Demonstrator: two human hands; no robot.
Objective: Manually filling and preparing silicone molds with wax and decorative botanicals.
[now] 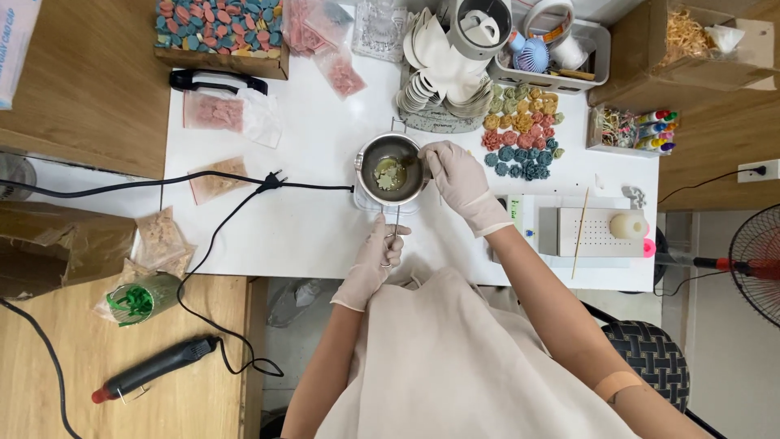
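1. Near the middle of the white tabletop [325,219], a little toward its near edge, stands a small metal pot [392,169]. A thin layer of pale, partly melted stuff lies in its bottom, so the melting looks begun rather than finished; lumps still show.
2. The left hand [375,258], gloved, is closed around the pot's wire handle [396,219]. The right hand [457,175], also gloved, rests on the pot's right rim with fingers curled over it; whether it pinches anything I cannot tell.
3. Just right of the pot lie rows of coloured flower shapes [522,134], already made.
4. Behind it, toward the far edge, stands a stack of white moulds [439,73].
5. A black cord with its plug [270,180] lies loose left of the pot, close enough to snag.
6. Small clear bags [213,112] lie scattered toward the left edge.
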